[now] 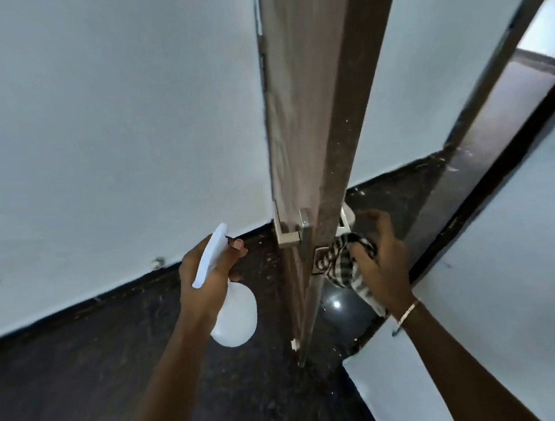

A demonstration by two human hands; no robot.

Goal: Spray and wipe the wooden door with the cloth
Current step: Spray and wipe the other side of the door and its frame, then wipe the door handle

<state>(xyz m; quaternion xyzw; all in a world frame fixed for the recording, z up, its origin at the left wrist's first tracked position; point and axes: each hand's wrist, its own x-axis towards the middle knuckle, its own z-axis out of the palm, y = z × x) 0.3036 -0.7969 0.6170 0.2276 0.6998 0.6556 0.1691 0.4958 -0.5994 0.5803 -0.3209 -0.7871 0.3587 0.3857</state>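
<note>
Both hands are engaged: left hand grips the spray bottle; right hand presses the checked cloth beside the door handle. Wiping is in hand; next move probably calls for fresh spray.

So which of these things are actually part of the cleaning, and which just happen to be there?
Part of the job:
- wooden door
- white spray bottle, held in the left hand
- checked cloth, held against the door by the right hand

Just there:
- white wall
- dark floor
- wrist bangle
</note>
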